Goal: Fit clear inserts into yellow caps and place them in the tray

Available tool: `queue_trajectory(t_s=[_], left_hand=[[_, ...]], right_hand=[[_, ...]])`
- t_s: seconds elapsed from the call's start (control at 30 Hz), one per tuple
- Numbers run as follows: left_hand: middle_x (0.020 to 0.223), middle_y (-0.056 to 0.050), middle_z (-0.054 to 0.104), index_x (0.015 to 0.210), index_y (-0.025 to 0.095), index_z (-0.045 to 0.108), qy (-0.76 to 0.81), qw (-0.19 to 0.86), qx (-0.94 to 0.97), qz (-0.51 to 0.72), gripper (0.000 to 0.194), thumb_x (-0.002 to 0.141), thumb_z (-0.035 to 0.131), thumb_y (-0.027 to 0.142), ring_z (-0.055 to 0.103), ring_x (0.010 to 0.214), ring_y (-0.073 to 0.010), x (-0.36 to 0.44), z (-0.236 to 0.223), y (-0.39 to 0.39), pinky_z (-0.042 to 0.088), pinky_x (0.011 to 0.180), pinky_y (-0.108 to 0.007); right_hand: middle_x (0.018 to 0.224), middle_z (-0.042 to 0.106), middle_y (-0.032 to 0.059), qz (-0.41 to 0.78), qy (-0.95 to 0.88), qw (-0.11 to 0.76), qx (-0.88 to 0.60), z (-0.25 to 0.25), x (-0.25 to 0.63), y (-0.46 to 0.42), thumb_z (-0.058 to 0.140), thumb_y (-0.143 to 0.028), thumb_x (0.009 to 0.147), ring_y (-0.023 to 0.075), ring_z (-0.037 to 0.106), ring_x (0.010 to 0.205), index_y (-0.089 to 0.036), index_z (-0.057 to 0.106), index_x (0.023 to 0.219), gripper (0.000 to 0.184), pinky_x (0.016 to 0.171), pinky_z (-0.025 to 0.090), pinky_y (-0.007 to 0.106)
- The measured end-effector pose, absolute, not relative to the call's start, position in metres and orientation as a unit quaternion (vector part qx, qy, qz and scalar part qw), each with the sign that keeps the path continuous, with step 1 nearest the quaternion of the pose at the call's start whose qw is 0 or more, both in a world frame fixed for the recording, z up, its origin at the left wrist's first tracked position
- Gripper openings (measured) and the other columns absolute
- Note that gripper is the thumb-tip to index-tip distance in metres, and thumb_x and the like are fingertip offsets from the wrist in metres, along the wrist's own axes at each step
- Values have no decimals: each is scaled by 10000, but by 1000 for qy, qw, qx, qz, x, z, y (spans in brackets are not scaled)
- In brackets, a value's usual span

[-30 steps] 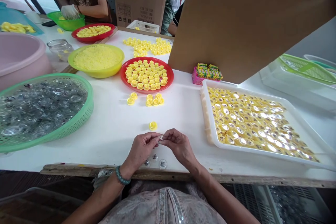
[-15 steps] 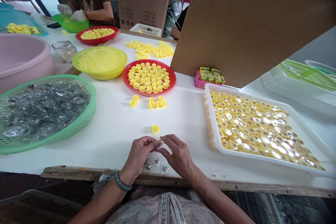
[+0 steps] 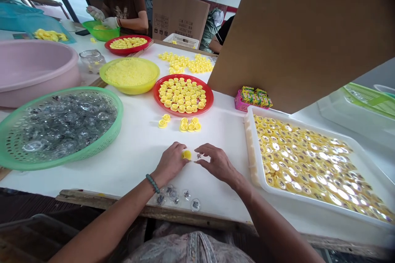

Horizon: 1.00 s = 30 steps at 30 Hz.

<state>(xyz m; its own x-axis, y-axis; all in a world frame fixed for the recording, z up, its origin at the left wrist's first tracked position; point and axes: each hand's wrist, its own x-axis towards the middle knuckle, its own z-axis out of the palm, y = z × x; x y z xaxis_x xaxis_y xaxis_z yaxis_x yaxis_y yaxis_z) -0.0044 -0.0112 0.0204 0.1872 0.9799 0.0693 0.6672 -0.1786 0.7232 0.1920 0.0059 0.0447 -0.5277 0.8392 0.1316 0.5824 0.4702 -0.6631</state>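
My left hand rests on the white table, its fingertips closed on a small yellow cap. My right hand is just right of it, fingers pinched on a tiny clear piece. Several clear domes lie by the table's near edge under my left wrist. A few loose yellow caps sit ahead, in front of a red plate full of yellow caps. A white tray of finished yellow pieces with clear tops stands to my right.
A green basket of clear domes sits at left, a pink basin behind it, a yellow bowl of yellow bits beyond. A cardboard sheet leans at right. Another person in gloves works at the table's far end.
My hands moved forward from the table's near edge to the lone yellow cap; the left hand now grips it, while the right still pinches the clear piece. The camera view shifted left.
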Motion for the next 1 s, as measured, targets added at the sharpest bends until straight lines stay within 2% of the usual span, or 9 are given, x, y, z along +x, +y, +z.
queue_trajectory(t_s=[0.07, 0.13, 0.3, 0.47, 0.7, 0.83, 1.0], left_hand=[[909, -42, 583, 905, 189, 612, 536, 299, 744, 264, 186, 730, 579, 135, 551, 798, -194, -3, 15, -4, 418, 683, -292], [866, -23, 598, 887, 202, 626, 497, 322, 761, 265, 195, 720, 585, 109, 549, 787, -185, -2, 9, 1, 410, 670, -279], [808, 5, 615, 914, 228, 636, 470, 379, 746, 281, 212, 708, 646, 175, 548, 724, -163, 2, -1, 2, 407, 628, -259], [874, 5, 646, 1073, 249, 574, 475, 446, 694, 305, 420, 670, 689, 219, 573, 714, -158, 3, -5, 1, 439, 648, -253], [892, 9, 687, 1135, 243, 526, 452, 513, 653, 327, 530, 632, 679, 168, 580, 662, -141, 2, -6, 3, 441, 622, -241], [869, 8, 687, 1139, 240, 516, 457, 512, 652, 321, 551, 617, 666, 145, 562, 626, -137, 3, -6, 3, 431, 606, -242], [874, 3, 680, 1130, 240, 507, 471, 496, 661, 308, 555, 611, 690, 165, 524, 585, -131, 3, -4, 3, 415, 589, -250]], right_hand=[[984, 631, 49, 277, -834, 220, -423, 45, 195, 6, 638, -125, 738, 136, 592, 778, -208, 624, 1028, 302, 620, 475, 234], [983, 632, 50, 276, -840, 214, -414, 44, 198, 6, 637, -121, 740, 144, 597, 803, -209, 623, 1033, 306, 647, 476, 244], [948, 639, 55, 264, -869, 179, -377, 40, 200, 9, 641, -118, 749, 163, 605, 833, -214, 620, 1059, 325, 726, 471, 275], [981, 636, 48, 248, -894, 130, -349, 41, 194, 14, 623, -66, 750, 171, 599, 912, -251, 600, 1127, 420, 795, 454, 274], [933, 648, 48, 236, -896, 109, -360, 40, 188, 12, 644, -118, 768, 162, 613, 875, -248, 605, 1128, 385, 761, 444, 247], [897, 652, 51, 223, -896, 102, -370, 39, 186, 11, 642, -119, 769, 157, 619, 840, -227, 645, 1047, 298, 736, 435, 233], [887, 654, 50, 209, -894, 106, -382, 37, 184, 10, 618, -124, 786, 151, 617, 804, -233, 642, 1051, 287, 700, 427, 224]])
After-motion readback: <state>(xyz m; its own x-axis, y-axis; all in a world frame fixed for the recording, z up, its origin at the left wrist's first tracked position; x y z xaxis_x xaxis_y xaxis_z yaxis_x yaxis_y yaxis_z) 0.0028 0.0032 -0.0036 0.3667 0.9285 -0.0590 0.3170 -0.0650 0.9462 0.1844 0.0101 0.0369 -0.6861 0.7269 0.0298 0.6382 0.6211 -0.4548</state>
